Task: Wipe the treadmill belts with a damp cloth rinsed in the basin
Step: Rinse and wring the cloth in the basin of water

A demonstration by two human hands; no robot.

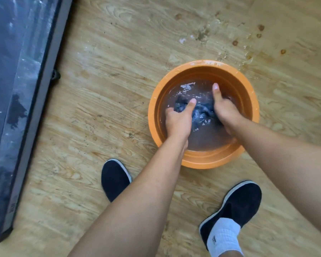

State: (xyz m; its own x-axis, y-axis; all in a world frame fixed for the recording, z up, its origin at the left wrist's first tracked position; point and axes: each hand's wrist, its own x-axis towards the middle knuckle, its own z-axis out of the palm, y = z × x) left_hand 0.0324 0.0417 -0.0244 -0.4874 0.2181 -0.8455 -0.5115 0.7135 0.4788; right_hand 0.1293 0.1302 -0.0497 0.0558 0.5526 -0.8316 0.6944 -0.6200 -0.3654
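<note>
the dark cloth (200, 110) is being scrunched underwater in the orange basin (204, 162), which is sitting on the wood floor (100, 89), right of centre. it's being gripped from both sides: the left hand (176, 121) and right hand (225, 112) are both being curled into it, thumbs being stuck out above the murky water (208, 138). the treadmill belt (7, 71) is lying along the left edge, well apart from the basin, looking streaky. two dark shoes (115, 179) are being planted on the near side.

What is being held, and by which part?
The left hand and right hand each grip an end of the dark cloth, bunched underwater in the orange basin.
</note>
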